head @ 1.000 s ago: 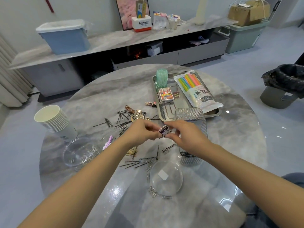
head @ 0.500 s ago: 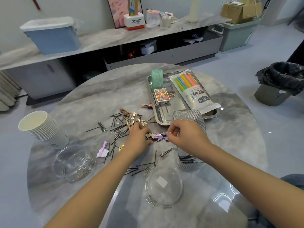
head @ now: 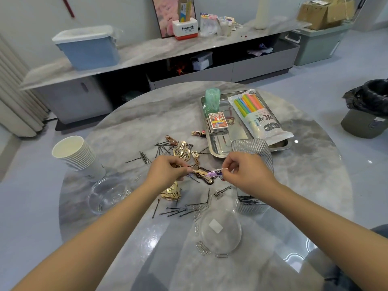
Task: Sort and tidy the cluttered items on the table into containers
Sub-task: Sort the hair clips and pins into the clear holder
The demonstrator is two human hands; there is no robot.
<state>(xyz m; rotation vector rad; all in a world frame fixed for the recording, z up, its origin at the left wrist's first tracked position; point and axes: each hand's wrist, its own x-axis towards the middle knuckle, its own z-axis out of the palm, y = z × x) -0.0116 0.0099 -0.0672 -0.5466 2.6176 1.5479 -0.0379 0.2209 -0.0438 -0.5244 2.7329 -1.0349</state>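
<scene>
My left hand [head: 168, 172] pinches a gold hair clip [head: 196, 170] at the middle of the round marble table [head: 117, 143]. My right hand [head: 244, 173] pinches a purple decorated hair clip [head: 214, 173] that hangs joined to the gold one and to a dark clip below. Black hairpins [head: 178, 211], gold clips [head: 181, 152] and paper clips [head: 202, 247] lie scattered around. A ribbed clear box [head: 251, 148] with hairpins in it stands just behind my right hand. A clear bowl [head: 107, 195] sits at the left, a round clear lid [head: 220, 229] in front.
A steel tray [head: 219, 150] at the back right holds a card box [head: 217, 122], a pack of coloured straws [head: 255, 114] and a green cup [head: 212, 98]. Stacked paper cups [head: 76, 153] stand at the left edge. A bin [head: 366, 110] stands on the floor, right.
My hands have moved apart and lower toward the table. The small clip held between them a second ago now shows stretched out as a chain of clips between both hands.
</scene>
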